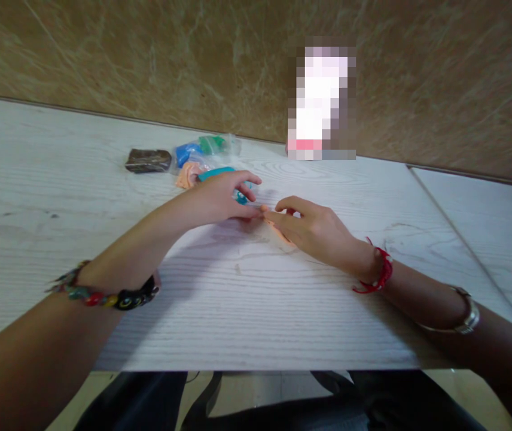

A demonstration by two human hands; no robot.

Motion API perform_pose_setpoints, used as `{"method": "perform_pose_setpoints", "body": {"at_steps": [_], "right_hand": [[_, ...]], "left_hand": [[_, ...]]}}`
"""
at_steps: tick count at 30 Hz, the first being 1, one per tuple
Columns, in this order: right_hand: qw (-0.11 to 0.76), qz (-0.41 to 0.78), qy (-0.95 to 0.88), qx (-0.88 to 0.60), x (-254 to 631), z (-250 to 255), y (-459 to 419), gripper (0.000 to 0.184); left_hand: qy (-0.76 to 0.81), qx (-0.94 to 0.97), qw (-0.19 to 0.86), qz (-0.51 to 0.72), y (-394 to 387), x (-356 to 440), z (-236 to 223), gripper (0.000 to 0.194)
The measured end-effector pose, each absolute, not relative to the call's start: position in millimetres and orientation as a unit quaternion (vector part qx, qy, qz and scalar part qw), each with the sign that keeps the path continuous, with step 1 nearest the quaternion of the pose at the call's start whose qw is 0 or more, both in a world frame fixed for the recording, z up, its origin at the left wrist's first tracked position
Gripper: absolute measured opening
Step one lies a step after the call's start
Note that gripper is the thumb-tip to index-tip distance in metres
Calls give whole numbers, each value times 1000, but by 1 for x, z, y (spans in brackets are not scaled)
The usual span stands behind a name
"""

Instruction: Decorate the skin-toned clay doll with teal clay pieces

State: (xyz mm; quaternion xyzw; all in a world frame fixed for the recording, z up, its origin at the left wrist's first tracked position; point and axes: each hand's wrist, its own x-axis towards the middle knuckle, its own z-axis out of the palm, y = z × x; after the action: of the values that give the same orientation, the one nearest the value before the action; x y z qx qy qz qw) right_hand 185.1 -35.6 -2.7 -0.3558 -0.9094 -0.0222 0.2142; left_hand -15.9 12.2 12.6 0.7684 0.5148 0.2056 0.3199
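A thin strip of peach modelling clay (286,237) lies low over the table, partly covered by my fingers. My right hand (321,230) is closed on it from the right, with its fingertips pressed against the strip. From the left comes my left hand (238,194), its upper fingers stretched out and apart. Its thumb tip reaches the clay's far end, close to my right fingertips. Just behind the left hand, a turquoise piece (216,172) and a lump of peach clay in clear wrap (188,175) rest on the table, partly hidden by it.
Further back are a blue clay pack (187,154), a green clay pack (212,144) and a dark brown wrapped block (148,160). A blurred-out bright upright object (321,99) stands against the marbled wall (148,60). The white wood-grain table (238,311) has a seam on the right.
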Motion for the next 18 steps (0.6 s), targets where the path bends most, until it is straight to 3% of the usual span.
{"method": "perform_pose_setpoints", "body": {"at_steps": [7,18], "right_hand": [[137,-164,-927,-309,184,-3,-34,29],[83,-182,-942,-269,187,4,-35,35]], "left_hand": [[524,770,309,194,11,-12,13,48],[492,767,337,237,9,-5,5,37]]}}
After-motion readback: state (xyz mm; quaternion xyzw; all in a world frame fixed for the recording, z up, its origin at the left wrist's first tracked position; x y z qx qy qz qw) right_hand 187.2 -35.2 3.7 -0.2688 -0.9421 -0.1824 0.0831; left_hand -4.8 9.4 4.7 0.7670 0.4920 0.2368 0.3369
